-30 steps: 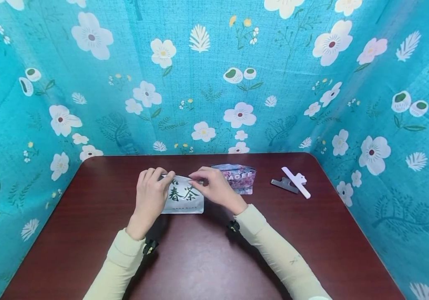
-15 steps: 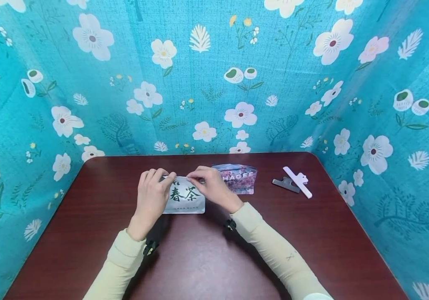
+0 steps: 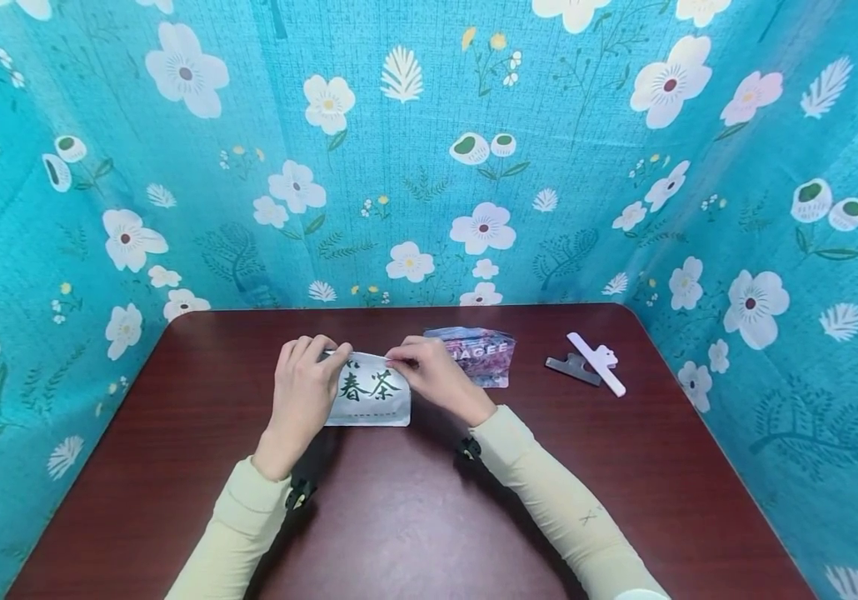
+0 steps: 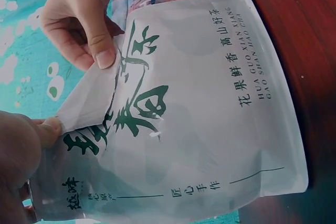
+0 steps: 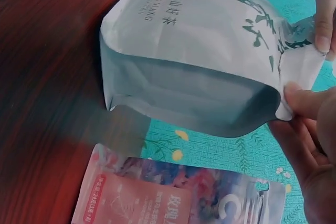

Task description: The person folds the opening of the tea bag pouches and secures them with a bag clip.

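Note:
A white tea bag [image 3: 367, 407] with large green characters stands on the table in front of me. Its top edge is folded over toward me, and the blank flap [image 4: 86, 100] shows in the left wrist view. My left hand [image 3: 300, 396] pinches the fold near the bag's left end, thumb in front. At the right end my right hand [image 3: 432, 372] pinches the same fold between thumb and fingers. From the right wrist view, the bag's gusseted side [image 5: 184, 90] bulges, and the right thumb [image 5: 302, 98] presses on the folded corner.
A pink and purple printed pouch [image 3: 485, 357] stands behind the right hand. Farther right, a white clip [image 3: 596, 364] lies across a dark grey clip [image 3: 570, 369] on the dark red table [image 3: 429, 517]. A blue flowered curtain [image 3: 429, 167] surrounds the table's back and sides.
My right hand first shifted slightly left along the fold, then moved back right to the bag's right end. The left hand has kept its place, and the bag stays put.

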Available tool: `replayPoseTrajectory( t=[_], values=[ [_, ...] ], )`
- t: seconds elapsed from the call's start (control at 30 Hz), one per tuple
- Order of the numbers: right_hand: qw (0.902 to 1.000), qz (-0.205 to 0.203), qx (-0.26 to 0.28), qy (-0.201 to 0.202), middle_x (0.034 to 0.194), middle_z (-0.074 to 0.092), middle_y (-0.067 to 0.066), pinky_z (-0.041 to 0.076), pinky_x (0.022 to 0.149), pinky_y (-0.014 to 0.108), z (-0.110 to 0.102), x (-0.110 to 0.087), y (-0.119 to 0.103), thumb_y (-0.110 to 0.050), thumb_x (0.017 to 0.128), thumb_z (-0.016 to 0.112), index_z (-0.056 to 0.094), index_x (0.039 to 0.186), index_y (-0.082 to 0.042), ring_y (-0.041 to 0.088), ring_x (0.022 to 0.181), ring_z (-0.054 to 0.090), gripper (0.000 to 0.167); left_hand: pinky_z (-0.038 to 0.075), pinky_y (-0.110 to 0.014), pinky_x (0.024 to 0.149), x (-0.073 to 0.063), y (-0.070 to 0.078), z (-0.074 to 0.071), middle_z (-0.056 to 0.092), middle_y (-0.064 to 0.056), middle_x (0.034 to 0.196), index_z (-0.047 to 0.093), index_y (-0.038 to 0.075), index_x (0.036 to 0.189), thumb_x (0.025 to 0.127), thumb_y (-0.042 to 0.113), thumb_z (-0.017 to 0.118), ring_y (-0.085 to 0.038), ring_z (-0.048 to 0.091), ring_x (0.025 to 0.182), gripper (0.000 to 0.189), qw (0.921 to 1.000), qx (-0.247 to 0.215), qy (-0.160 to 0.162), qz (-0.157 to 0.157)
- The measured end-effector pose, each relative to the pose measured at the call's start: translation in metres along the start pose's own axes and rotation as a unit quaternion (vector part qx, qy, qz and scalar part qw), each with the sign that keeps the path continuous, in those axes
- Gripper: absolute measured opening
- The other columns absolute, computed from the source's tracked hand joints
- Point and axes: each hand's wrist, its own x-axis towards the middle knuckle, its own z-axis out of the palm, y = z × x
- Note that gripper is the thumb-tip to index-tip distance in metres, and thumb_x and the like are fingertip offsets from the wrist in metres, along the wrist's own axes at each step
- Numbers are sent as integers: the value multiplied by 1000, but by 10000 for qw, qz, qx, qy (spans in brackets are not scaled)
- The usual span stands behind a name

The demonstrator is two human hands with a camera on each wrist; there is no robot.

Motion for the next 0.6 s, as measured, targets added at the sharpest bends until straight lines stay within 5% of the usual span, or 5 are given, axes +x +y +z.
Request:
replayPoseTrajectory(
  t=[0.3,0.6],
  values=[
    [9975,220,537,-393,98,74,4,54,74,23,-7,-5,4,7,90,69,77,111,-4,12,86,66,25,44,-49,84,0,-2,-1,64,-9,89,78,11,103,88,-4,72,-32,56,82,22,9999,-88,51,-15],
    [9983,232,238,-470,94,73,6,54,74,22,-9,-2,1,11,89,66,77,107,-2,12,85,65,25,44,-49,83,0,-1,0,64,-9,88,79,11,102,87,-4,73,-30,56,82,22,10000,-73,63,-7]
  ],
)
